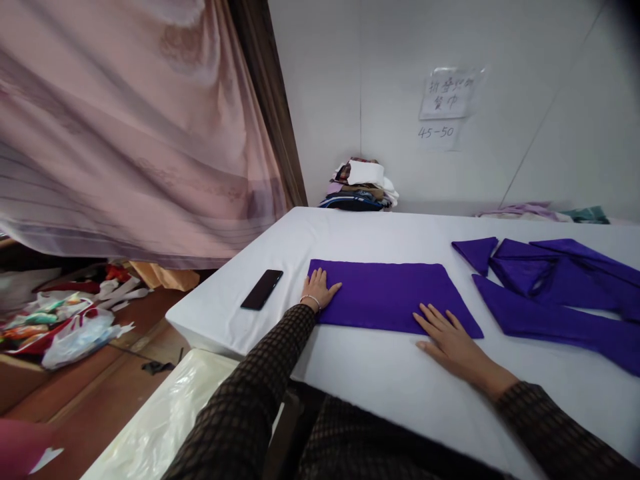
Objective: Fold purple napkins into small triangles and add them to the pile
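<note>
Across the table (pixel 380 383), purple cloth (pixel 385 293) lengthwise left-to-right, left hand (pixel 317 290) and right hand (pixel 447 337) spread flat on its ends.

Quick count: 1 table (pixel 380 380). On it 1 flat purple cloth (pixel 390 293) w/ 2 hands on it, left hand (pixel 319 290) + right hand (pixel 447 337). 1 bracelet (pixel 311 299), 1 black phone (pixel 262 289). 1 small purple triangle (pixel 475 252), plus approx 3 overlapping purple pieces (pixel 550 293), can't tell exactly tbh. 1 clothes pile (pixel 361 185) by the wall. 2 notes: upper note (pixel 450 93), lower note (pixel 439 133).
</note>
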{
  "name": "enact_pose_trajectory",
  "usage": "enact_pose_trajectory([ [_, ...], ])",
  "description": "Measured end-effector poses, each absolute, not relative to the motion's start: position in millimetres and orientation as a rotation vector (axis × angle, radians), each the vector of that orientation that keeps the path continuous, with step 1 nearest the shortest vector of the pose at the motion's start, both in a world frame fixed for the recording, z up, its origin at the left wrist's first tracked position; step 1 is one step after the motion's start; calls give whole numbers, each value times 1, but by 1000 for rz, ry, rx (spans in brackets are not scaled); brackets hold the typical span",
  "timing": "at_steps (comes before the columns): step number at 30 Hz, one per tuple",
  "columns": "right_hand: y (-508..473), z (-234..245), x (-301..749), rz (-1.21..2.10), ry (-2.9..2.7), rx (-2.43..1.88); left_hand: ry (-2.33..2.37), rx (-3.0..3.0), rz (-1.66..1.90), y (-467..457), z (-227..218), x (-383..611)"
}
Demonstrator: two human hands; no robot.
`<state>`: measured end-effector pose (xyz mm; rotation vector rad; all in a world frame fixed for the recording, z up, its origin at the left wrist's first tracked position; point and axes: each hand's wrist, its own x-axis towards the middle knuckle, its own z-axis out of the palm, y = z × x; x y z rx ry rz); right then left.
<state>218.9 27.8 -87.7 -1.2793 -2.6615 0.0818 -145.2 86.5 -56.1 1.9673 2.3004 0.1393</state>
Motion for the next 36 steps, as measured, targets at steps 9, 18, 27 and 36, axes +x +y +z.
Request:
enact_pose_trajectory([
  [9,27,-85,224,108,-2618,-1379,2348,1927,204,85,-59,-145],
  [18,32,-88,227,49,-2562,-1409,2321,1952,203,94,-49,-154],
  [27,32,-91,227,34,-2530,-1499,2374,1865,157,103,-51,-163],
  [36,30,-83,222,93,-2450,-1570,2468,1878,184,103,-56,-164],
])
